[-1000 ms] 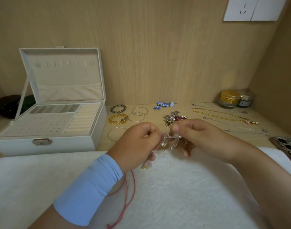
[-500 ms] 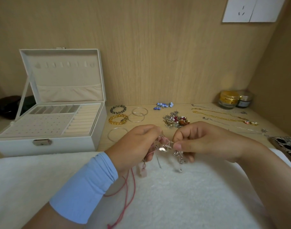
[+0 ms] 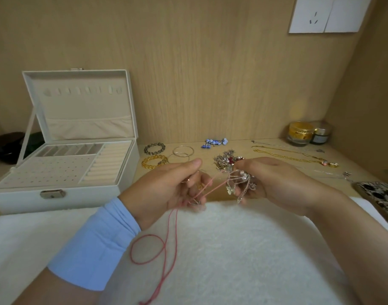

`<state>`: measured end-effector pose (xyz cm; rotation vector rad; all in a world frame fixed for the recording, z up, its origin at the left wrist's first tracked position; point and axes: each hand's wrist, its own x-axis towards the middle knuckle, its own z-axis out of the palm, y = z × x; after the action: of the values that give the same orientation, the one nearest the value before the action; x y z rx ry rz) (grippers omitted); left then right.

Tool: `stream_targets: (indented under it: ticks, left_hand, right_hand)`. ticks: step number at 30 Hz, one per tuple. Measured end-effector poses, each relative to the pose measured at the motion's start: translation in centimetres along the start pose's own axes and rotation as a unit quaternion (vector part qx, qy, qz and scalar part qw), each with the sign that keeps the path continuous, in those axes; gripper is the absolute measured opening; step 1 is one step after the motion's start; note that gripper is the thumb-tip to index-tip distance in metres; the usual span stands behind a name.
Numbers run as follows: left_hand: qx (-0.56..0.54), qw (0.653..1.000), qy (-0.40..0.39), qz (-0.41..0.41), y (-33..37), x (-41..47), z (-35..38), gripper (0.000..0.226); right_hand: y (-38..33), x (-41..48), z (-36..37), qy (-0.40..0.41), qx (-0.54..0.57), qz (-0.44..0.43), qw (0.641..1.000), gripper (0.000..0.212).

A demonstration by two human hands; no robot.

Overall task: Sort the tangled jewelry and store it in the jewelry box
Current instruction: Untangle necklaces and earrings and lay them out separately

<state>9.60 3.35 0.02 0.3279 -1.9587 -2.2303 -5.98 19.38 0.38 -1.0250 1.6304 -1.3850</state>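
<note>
Here, head view: the left hand [image 3: 166, 188] curls its fingers around a red cord [image 3: 176, 225], which runs taut to a tangle of silver chains [image 3: 238, 183] pinched in the right hand [image 3: 276, 183], above the white towel [image 3: 243, 249]; the open jewelry box [image 3: 83, 198] stands far left.

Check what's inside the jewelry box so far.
The box shows bare slots, a hole panel and ring rolls; no jewelry visible. Inside the lid pocket and beneath these inserts is covered.

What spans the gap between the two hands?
Head view: thin red cord strands run from the left hand to the silvery chain tangle held by the right hand.
</note>
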Motion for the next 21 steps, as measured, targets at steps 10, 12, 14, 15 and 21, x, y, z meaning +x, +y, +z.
stream_targets:
  ticks: [10, 12, 14, 15, 21]
  left_hand:
    - [0.064, 0.998, 0.011, -0.017, 0.1, -0.3, 0.2, 0.025]
    - [0.099, 0.995, 0.017, -0.023, -0.1, -0.3, 0.1, 0.024]
    - [0.144, 0.989, 0.019, -0.019, -0.1, -0.3, 0.0, 0.022]
    - [0.164, 0.986, 0.022, -0.019, -0.1, -0.2, 0.0, 0.021]
    - [0.257, 0.965, 0.007, -0.045, -0.3, -0.5, -0.3, 0.019]
  right_hand:
    - [0.3, 0.1, -1.3, -0.059, 0.009, -0.018, 0.998, 0.006]
    - [0.2, 0.2, -1.2, -0.061, 0.048, -0.009, 0.997, 0.008]
    - [0.1, 0.3, -1.2, -0.042, 0.106, 0.007, 0.993, 0.012]
    - [0.1, 0.3, -1.1, -0.026, 0.125, 0.011, 0.992, 0.013]
    - [0.3, 0.8, -0.7, 0.046, 0.145, 0.008, 0.988, 0.027]
